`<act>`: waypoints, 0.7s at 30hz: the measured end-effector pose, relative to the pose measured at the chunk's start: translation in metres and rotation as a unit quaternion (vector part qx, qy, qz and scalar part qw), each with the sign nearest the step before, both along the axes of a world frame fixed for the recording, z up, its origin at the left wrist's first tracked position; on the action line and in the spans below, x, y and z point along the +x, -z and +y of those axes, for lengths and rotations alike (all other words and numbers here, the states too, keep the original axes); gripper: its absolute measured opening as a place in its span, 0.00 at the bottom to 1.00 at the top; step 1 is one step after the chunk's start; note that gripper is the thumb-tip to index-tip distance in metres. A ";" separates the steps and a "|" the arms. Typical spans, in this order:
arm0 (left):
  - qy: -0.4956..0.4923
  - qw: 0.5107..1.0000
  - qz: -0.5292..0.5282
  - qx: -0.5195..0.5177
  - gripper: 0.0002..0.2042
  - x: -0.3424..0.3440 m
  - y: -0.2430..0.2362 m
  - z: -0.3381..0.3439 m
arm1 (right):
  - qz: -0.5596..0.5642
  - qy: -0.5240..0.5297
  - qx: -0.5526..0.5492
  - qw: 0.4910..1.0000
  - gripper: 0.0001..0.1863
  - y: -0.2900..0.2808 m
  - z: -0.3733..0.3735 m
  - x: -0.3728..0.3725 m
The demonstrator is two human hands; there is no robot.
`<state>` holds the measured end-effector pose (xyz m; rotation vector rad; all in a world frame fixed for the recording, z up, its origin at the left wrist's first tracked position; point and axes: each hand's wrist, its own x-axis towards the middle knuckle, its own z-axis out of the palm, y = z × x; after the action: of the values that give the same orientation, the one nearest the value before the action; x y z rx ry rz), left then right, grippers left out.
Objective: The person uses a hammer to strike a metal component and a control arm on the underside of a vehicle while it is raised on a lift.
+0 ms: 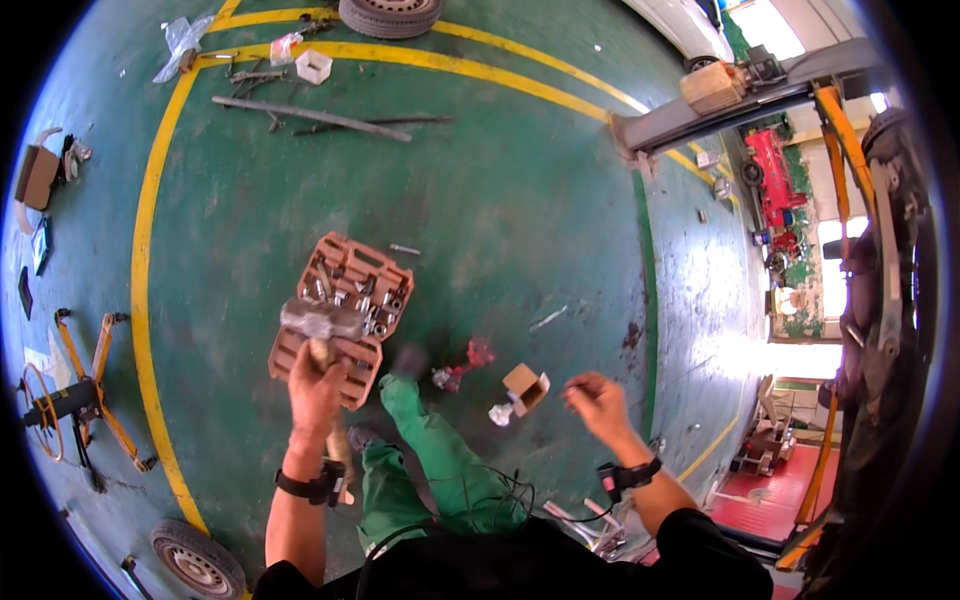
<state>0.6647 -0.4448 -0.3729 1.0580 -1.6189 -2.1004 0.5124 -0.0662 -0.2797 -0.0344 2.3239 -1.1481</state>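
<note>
Nearest us, our left hand (315, 385) holds a wooden-handled hammer with a grey steel head (322, 321), grip wrapped tight around the handle. Its long axis runs up from the fist, head pointing away over the brown plastic socket case (345, 300) on the green floor (500, 200). Our right hand (597, 400) hangs loosely curled, holding nothing.
</note>
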 end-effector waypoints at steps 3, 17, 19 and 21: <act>0.016 0.975 0.111 0.191 0.07 -0.074 -0.023 0.038 | -0.032 -0.093 -0.009 0.995 0.15 -0.025 -0.037 -0.011; 0.251 0.885 0.262 0.291 0.12 -0.305 -0.221 0.152 | 0.174 0.074 -0.059 0.980 0.28 -0.114 -0.108 -0.130; 0.330 0.859 0.281 0.271 0.13 -0.331 -0.234 0.147 | 0.287 0.106 -0.099 0.947 0.26 -0.108 -0.112 -0.153; 0.402 0.841 0.302 0.199 0.15 -0.355 -0.256 0.137 | 0.353 0.140 -0.098 0.920 0.26 -0.126 -0.129 -0.175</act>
<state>0.3092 -0.3083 -0.1171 -0.3590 -1.4253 -2.9467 0.3374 -0.1955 -0.1542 -0.2318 2.8847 -1.7335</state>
